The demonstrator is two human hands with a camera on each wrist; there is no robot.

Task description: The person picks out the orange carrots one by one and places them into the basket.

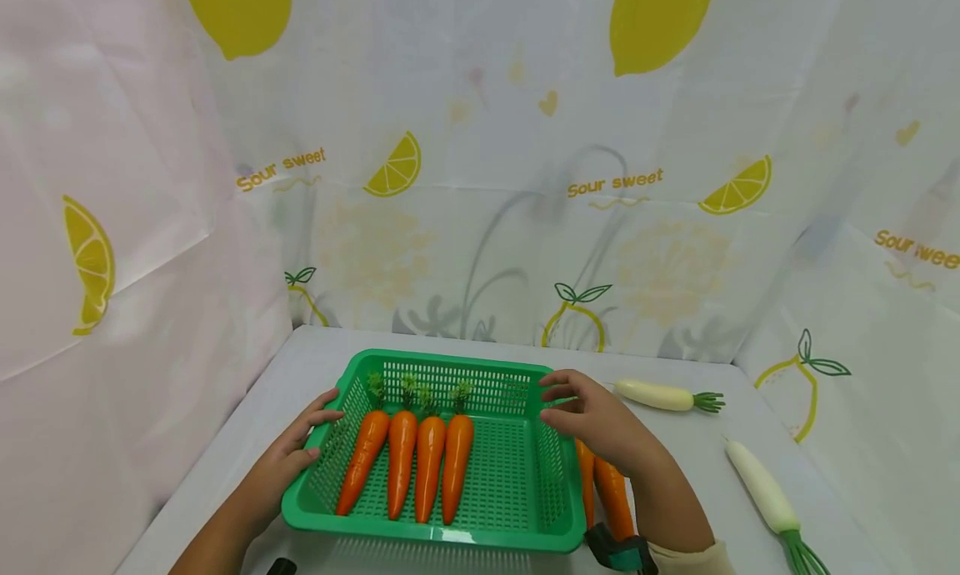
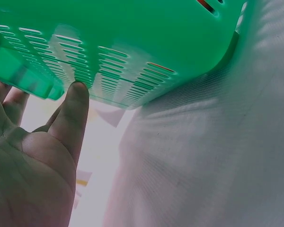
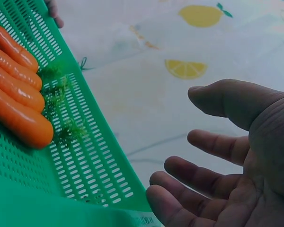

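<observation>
A green plastic basket (image 1: 506,450) sits in front of me with several orange carrots (image 1: 402,462) lying side by side in its left half, leafy tops pointing away. My left hand (image 1: 281,467) holds the basket's left rim, fingers over the edge; in the left wrist view its thumb (image 2: 75,111) presses the slotted outer wall. At the far right corner my right hand (image 1: 592,412) hovers by the rim, fingers loosely bent and spread. The right wrist view shows nothing between the fingers of that hand (image 3: 222,179).
Two more carrots (image 1: 613,496) lie outside the basket on the right, partly hidden by my right arm. Two white radishes lie farther right, one near the back (image 1: 656,395) and one nearer (image 1: 761,483). Lemon-print cloth (image 1: 480,250) walls surround the white table (image 1: 315,342).
</observation>
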